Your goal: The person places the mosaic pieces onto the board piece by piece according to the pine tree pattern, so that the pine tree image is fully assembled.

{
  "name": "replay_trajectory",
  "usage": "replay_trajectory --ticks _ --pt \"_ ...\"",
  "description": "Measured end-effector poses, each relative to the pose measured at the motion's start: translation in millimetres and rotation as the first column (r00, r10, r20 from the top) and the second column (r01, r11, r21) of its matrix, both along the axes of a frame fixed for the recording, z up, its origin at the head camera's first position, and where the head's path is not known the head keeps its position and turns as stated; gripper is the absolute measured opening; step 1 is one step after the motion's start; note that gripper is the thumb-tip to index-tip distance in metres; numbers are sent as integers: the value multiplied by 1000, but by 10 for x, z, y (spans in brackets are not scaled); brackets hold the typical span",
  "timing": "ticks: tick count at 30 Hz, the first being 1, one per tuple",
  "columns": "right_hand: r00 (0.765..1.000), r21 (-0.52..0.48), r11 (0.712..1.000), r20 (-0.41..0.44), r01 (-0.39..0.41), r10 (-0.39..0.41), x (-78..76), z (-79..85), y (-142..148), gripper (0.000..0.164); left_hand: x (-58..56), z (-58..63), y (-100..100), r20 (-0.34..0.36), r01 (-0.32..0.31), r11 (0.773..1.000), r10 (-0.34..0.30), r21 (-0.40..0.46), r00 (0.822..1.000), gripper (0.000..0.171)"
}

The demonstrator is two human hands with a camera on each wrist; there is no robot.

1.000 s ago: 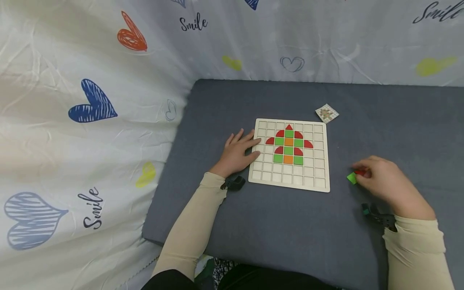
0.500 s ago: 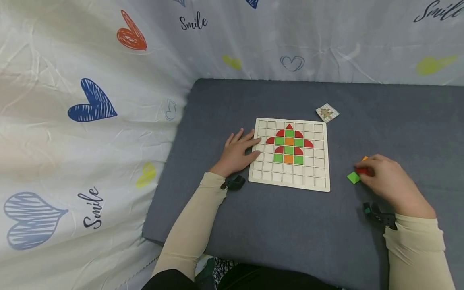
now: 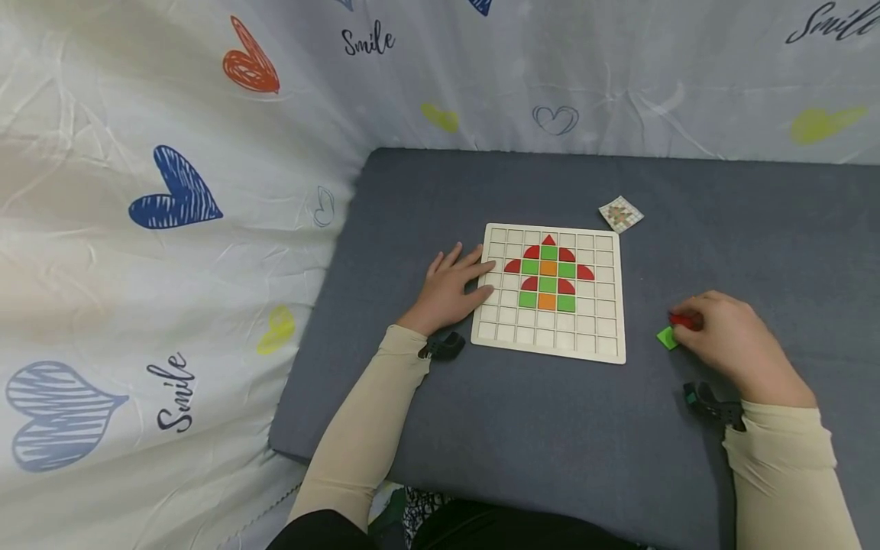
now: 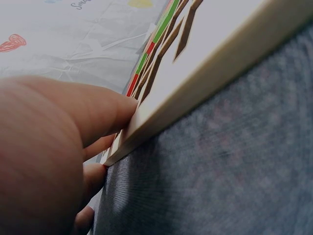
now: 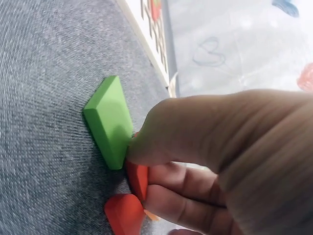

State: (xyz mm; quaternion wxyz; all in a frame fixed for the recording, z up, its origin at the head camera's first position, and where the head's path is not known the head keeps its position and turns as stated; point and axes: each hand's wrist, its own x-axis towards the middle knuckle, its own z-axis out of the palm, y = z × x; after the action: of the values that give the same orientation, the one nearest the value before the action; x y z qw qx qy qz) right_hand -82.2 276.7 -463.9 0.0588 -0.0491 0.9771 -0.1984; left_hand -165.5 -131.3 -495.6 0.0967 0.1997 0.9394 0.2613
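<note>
My left hand (image 3: 443, 299) rests on the left edge of a pale wooden grid board (image 3: 598, 336); its fingers are spread, and thumb and index finger lie on the rim. Red rounded tiles, green and orange squares and a red triangle (image 3: 548, 241) form a tree-like figure in the board's cells. Right of the board, my right hand (image 3: 732, 344) pinches a red tile (image 5: 139, 181) between thumb and fingers, its full shape partly hidden. Close beside the thumb lies a green square tile (image 5: 110, 122) on the cloth. Another red tile (image 5: 123, 213) and a bit of orange (image 5: 151, 215) show below the fingers.
A small square card (image 3: 621, 215) with a printed pattern lies beyond the board's far right corner. Grey cloth (image 3: 536, 428) covers the table. A white printed curtain (image 3: 275, 168) hangs along the left and far sides.
My right hand has shifted slightly around the loose tiles, and the orange piece seen half a second ago is hidden in the head view. The left hand and board stay in place.
</note>
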Motion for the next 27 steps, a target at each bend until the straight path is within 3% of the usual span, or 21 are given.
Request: replay_trajectory --ticks 5,13,27 --pt "1000 -2 1000 1 17 -17 -14 9 -10 31 1 4 3 3 1 1000 -1 -1 1000 55" --pt "997 -45 999 -71 18 -21 -39 66 -109 28 -2 -1 -3 4 0 1000 0 6 1000 55" --pt "997 -94 995 -69 -33 26 -147 113 -477 24 -10 -17 1 3 -1 1000 1 -5 1000 55"
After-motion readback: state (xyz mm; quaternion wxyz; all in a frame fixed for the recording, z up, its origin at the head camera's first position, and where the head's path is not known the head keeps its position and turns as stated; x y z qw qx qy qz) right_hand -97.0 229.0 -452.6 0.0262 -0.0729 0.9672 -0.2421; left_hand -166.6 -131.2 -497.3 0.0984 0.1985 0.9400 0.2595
